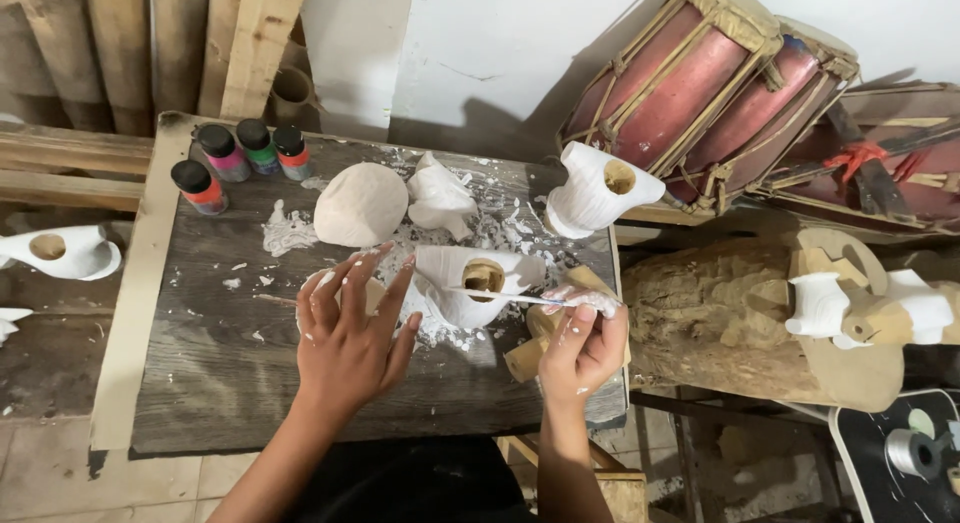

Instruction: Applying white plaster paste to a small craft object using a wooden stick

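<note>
Fingers (pixel 352 283) of left hand (pixel 348 343) spread flat, covering a small cup (pixel 372 295) to steady it | right hand (pixel 585 345) pinches thin brush (pixel 500 297), tip reaching white-coated carved piece (pixel 470 286) mid-board (pixel 240 373) | paint bottles (pixel 240 159) stand at far-left corner, off to the side.

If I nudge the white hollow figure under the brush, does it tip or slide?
The white hollow figure probably feels light: a round hole shows it is hollow. It may slide, since white flakes litter the board. Its surface looks wet with paint, so likely smudges. The right hand holds the brush.
</note>
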